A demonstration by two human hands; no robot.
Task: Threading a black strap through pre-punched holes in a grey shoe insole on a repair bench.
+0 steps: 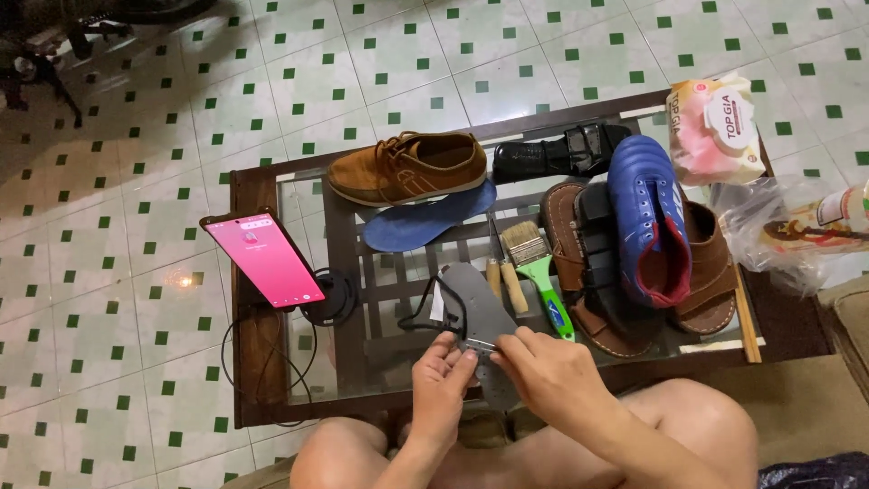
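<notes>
A pink-lit phone screen point(263, 259) is propped at the table's left; a pink-and-white soft pack point(717, 129) and a crumpled clear plastic bag point(786, 228) are seen at its right end.

Both hands work a grey insole point(475, 312) at the near edge of a glass table point(398, 349): left hand point(444, 385) pinches its edge, right hand point(552, 371) holds a thin metal tool point(480, 343) on it. Beside it lie a green brush point(539, 272), sandals point(588, 272), blue shoe point(647, 217), brown shoe point(407, 167), blue insole point(430, 222). Pink-screened phone point(262, 258) stands at left.
</notes>
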